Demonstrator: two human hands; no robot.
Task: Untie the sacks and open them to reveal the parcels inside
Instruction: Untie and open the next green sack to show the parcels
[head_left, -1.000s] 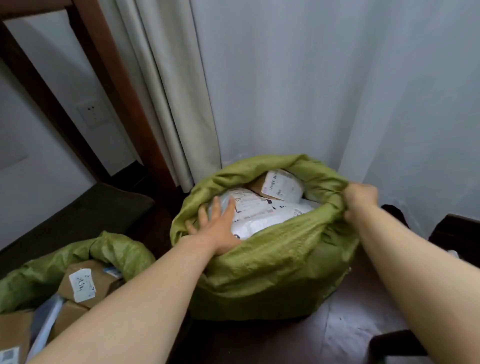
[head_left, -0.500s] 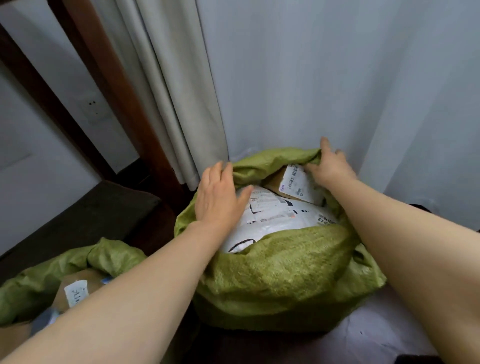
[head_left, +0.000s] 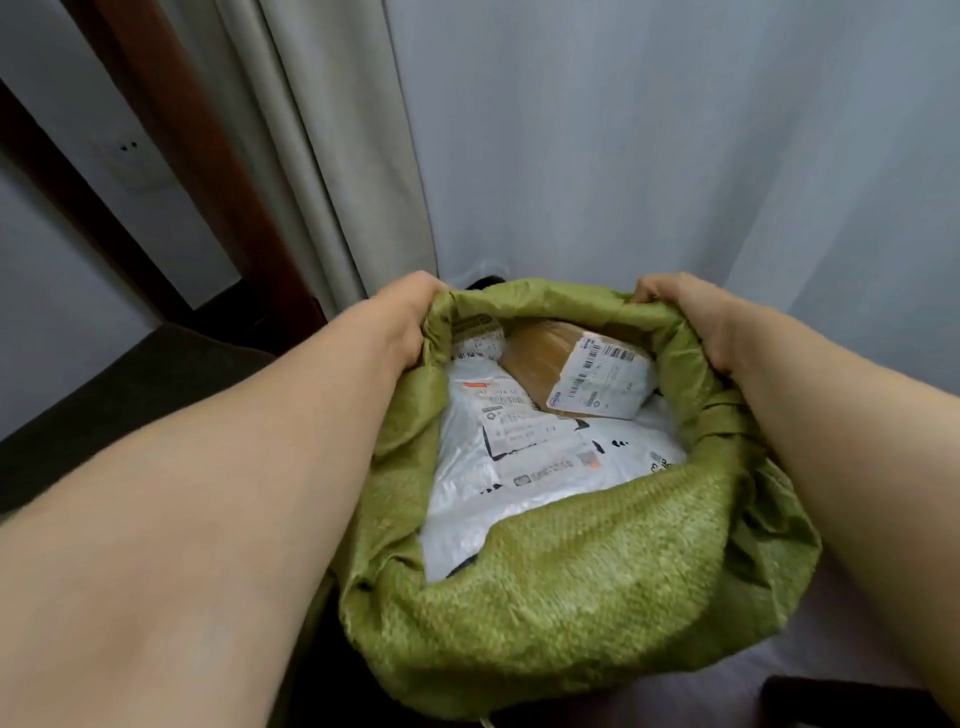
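Head view. The green woven sack (head_left: 571, 597) is standing on the floor against a pale curtain (head_left: 332, 156), beside a dark wooden post (head_left: 197, 156).

The left hand (head_left: 400, 317) is gripping the far-left part of the sack's rim, its fingers curled over the fabric edge and mostly hidden behind it. The right hand (head_left: 691, 317) is gripping the far-right part of the rolled rim, fingers wrapped round the bunched fabric. Both arms are reaching across the mouth, one on each side.

No tie is showing at the mouth, which is gaping wide. Inside, a white plastic mailer (head_left: 519, 467) is lying on top, and a brown cardboard parcel (head_left: 540, 358) with a barcode label (head_left: 602, 379) is resting against the far side, partly on the mailer.

Judgement: for this sack the untying is done and the parcels are showing, so only rolling the rim lower may be left. Whether other sacks are waiting cannot be told here.
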